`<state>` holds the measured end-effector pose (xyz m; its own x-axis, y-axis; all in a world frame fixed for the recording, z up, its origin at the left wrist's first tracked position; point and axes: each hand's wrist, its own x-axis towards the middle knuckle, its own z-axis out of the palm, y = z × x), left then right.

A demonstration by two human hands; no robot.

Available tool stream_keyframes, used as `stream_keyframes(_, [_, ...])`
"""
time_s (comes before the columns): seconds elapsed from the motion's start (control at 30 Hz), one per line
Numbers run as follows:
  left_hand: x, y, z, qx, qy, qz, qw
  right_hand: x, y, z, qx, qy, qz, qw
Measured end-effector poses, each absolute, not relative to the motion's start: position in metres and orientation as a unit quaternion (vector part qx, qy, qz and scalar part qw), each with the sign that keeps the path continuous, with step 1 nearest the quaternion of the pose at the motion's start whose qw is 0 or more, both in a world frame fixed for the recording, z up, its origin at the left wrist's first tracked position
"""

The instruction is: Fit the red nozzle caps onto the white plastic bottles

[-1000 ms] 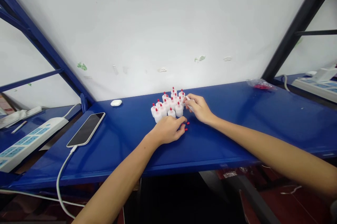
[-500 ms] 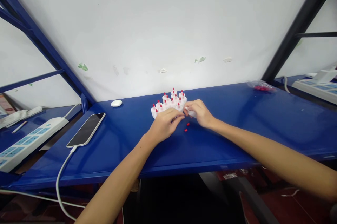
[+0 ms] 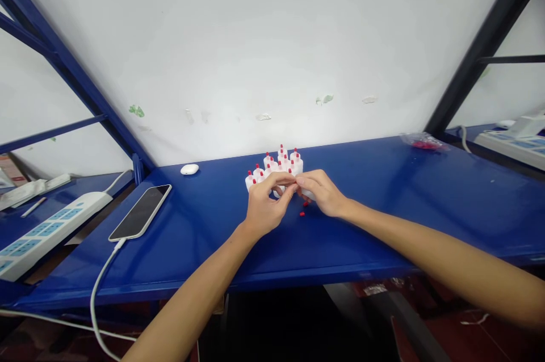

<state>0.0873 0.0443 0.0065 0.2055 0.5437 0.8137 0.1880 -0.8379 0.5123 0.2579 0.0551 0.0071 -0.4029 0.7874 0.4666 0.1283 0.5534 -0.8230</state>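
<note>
My right hand (image 3: 322,193) is closed around a small white squeeze bottle (image 3: 309,194), mostly covered by the fingers. The fingertips of my left hand (image 3: 269,201) pinch at the tip end of that bottle, touching the right fingertips. A small red cap seems to be between them, almost wholly hidden. Just beyond the hands, several white bottles (image 3: 250,181) with red tip caps stand upright in a close group. Below my right hand, two loose red caps lie on the blue table, one red cap (image 3: 302,214) nearer the front edge and another partly behind the fingers.
A phone (image 3: 140,212) with a white charging cable (image 3: 97,288) lies at the left of the blue table (image 3: 383,237). A white earbud case (image 3: 189,169) sits near the wall. A clear bag of red caps (image 3: 424,142) rests at the back right. Power strips flank the table.
My hands have come together, the left fingers now meeting the right ones at the bottle's tip. My left thumb and forefinger have bowed into a ring. The view has shifted slightly.
</note>
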Motion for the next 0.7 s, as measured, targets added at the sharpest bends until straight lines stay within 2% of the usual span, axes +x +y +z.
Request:
stream_keyframes(0.27, [0.085,0.044,0.006,0.776,0.267,0.552,0.146,0.256,0.052,0.013,-0.31,-0.749,0.385,0.441])
stream_keyframes(0.53, [0.088,0.045,0.004,0.765,0.286,0.539,0.205,0.255,0.049,0.015,-0.329,-0.755,0.349,0.448])
stream_keyframes(0.7, [0.076,0.062,0.01,0.72,0.347,0.592,0.104,0.263,0.059,0.011,-0.37,-0.766,0.27,0.451])
